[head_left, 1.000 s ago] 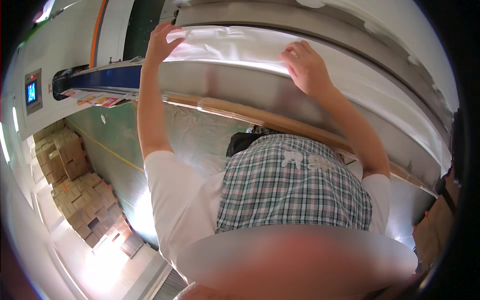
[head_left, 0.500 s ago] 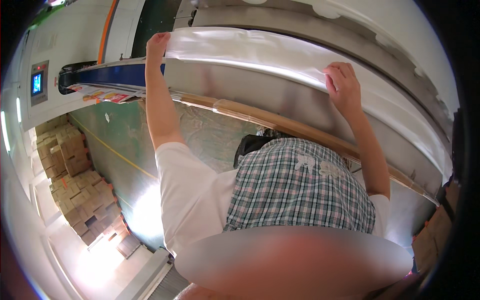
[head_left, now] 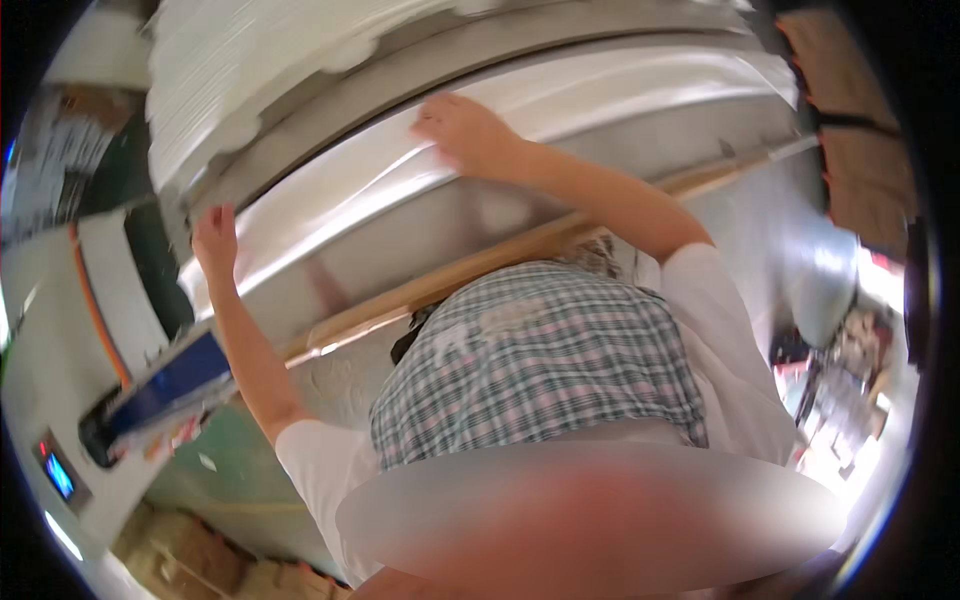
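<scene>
A long white glossy sheet (head_left: 600, 100), cloth or film, lies along a grey metal machine bed (head_left: 500, 212) in front of me. At its left end, my left hand (head_left: 215, 240) is closed with the fingertips pinched at the sheet's edge. Nearer the middle, my right hand (head_left: 468, 135) has its fingers curled down onto the sheet. A raised crease runs left from those fingers. Motion blurs both hands a little, and the right fingertips are partly hidden.
A wooden rail (head_left: 520, 242) runs along the bed's front, against my checked apron (head_left: 540, 350). White layered material (head_left: 270, 70) is behind the bed. At left are a blue panel (head_left: 175, 385) and a lit control screen (head_left: 60, 473). Cardboard boxes (head_left: 860, 180) stand at right.
My view has turned to the right. My right hand has moved left along the sheet, closer to my left hand, which stays at the sheet's left end.
</scene>
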`<state>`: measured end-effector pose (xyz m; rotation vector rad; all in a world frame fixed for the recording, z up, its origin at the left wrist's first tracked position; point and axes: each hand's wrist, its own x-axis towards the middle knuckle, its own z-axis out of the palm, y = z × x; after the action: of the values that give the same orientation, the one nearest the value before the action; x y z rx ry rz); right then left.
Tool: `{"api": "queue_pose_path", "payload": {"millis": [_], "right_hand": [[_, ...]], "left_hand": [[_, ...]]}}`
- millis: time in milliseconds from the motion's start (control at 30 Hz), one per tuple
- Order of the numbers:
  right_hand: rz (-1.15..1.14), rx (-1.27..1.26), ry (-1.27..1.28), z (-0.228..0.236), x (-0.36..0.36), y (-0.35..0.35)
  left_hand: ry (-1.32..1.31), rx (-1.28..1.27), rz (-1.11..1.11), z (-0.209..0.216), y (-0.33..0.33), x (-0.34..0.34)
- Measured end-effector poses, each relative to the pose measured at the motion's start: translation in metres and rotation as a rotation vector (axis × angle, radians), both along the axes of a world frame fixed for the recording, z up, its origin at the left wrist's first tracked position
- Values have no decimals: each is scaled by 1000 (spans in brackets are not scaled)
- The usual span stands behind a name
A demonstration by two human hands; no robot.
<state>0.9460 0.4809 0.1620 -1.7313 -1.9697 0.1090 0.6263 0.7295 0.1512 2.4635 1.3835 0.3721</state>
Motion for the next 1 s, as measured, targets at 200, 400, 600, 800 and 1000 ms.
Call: {"api": "queue_pose_path", "payload": {"millis": [200, 400, 600, 800, 1000], "right_hand": [[-250, -179, -122, 3, 69, -43], [-631, -268, -305, 2, 158, -115], [-921, -305, -370, 4, 246, -147], [-1158, -228, -461, 3, 349, -221], [-1431, 163, -192, -28, 450, -325]], "left_hand": [[84, -30, 181, -46, -27, -15], [140, 76, 251, -54, -39, -132], [437, 228, 247, -54, -15, -166], [329, 13, 371, -20, -108, 14], [439, 6, 455, -21, -127, 47]]}}
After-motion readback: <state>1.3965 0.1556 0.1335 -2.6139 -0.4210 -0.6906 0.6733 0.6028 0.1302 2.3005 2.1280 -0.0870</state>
